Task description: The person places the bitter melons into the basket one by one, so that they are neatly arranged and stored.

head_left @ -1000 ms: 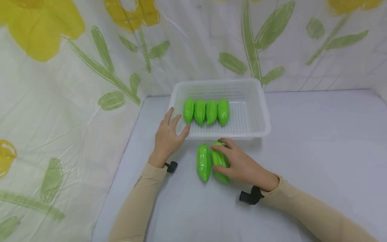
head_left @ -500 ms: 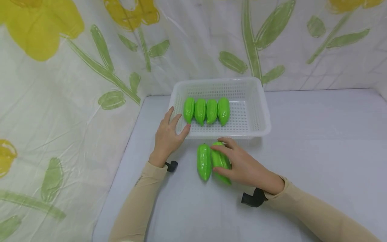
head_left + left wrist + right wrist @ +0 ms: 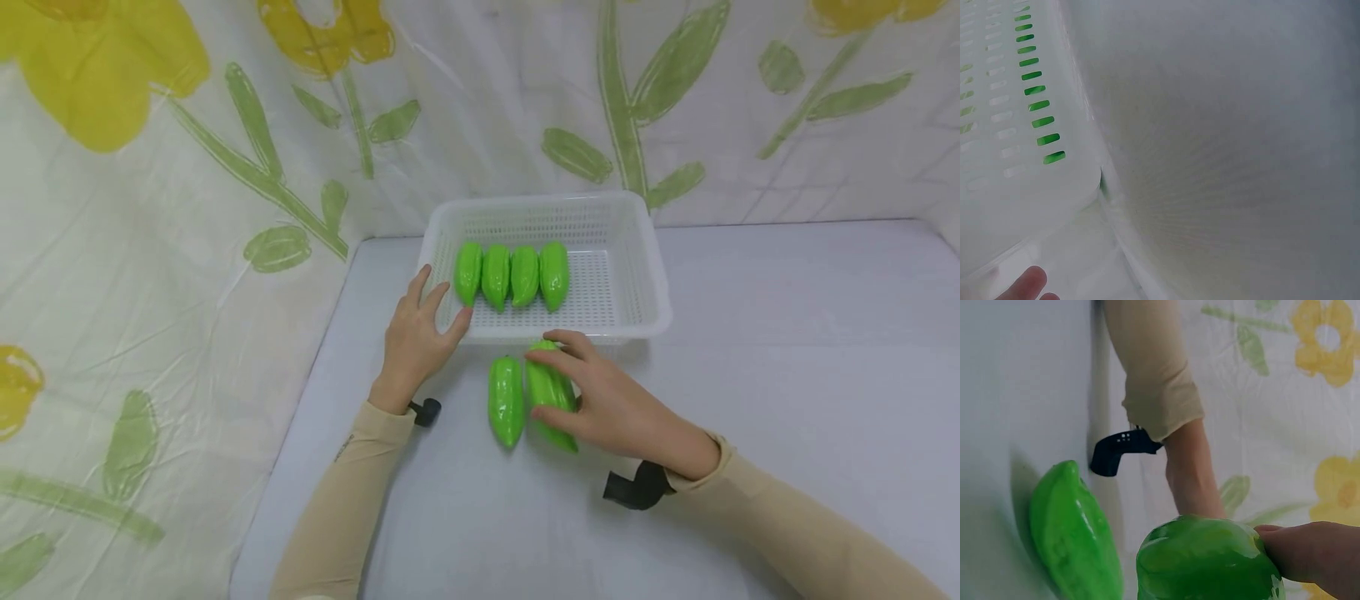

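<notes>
My right hand (image 3: 618, 404) holds a glossy green ridged fruit (image 3: 550, 390), pointed at its lower end, between thumb and fingers, just in front of the basket. In the right wrist view the thumb presses against the side of this held fruit (image 3: 1210, 565). A matching green fruit (image 3: 506, 404) lies on the table directly to its left. My left hand (image 3: 416, 346) is at the front left corner of a white plastic basket (image 3: 657, 283), fingers spread and fairly straight by the rim. Inside the basket several green fruits (image 3: 496, 277) lie side by side in a row.
A pale cloth-covered table (image 3: 787, 358) carries everything. Behind the basket and along the left hangs a white curtain (image 3: 480, 108) with yellow flowers and green leaves. The right wrist bears a black camera mount (image 3: 637, 486), the left a smaller-looking one (image 3: 427, 412).
My right hand has shifted slightly toward the basket and to the right, and the fruit in its fingers has moved with it. The left hand and the other fruits stay put.
</notes>
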`<move>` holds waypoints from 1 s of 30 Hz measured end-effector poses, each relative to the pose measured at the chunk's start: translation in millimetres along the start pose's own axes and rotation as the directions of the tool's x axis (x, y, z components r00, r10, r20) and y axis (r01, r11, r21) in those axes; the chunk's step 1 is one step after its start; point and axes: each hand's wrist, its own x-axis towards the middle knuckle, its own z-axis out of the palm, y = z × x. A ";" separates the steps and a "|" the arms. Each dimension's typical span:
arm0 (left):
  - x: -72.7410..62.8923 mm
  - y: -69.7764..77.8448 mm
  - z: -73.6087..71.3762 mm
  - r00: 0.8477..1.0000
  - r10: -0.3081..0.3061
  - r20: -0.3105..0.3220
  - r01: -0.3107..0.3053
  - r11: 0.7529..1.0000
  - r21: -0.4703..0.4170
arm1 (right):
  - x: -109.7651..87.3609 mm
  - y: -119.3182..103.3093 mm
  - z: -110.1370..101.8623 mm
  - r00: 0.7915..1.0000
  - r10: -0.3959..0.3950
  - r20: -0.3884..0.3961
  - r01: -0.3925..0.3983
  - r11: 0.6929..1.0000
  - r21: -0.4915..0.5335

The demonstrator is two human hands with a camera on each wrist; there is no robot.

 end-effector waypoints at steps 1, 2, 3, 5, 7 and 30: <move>0.0 0.1 -0.2 1.000 -0.001 0.000 0.001 1.000 0.000 | 0.2 -0.4 -1.9 1.000 -0.001 -0.001 0.001 1.000 0.008; 0.0 0.1 -0.2 1.000 -0.003 0.000 0.003 1.000 0.001 | 0.4 -0.8 -3.8 1.000 -0.001 -0.001 0.001 1.000 0.019; 0.0 0.3 -0.4 1.000 -0.003 -0.001 0.003 1.000 0.001 | 0.5 -1.2 -5.9 1.000 -0.001 -0.003 0.001 1.000 0.028; 0.1 -0.1 0.0 1.000 -0.003 -0.001 0.003 1.000 0.003 | 0.8 -1.7 -10.0 1.000 -0.004 -0.009 0.005 0.999 0.039; 0.4 -0.5 0.7 1.000 -0.004 0.000 0.004 1.000 0.005 | 1.3 -2.1 -13.8 1.000 -0.011 -0.016 0.012 0.999 0.040; 0.1 0.4 0.5 1.000 0.002 -0.006 -0.002 1.000 0.002 | 30.1 6.2 -64.1 0.996 0.066 -0.054 -0.066 0.998 -0.003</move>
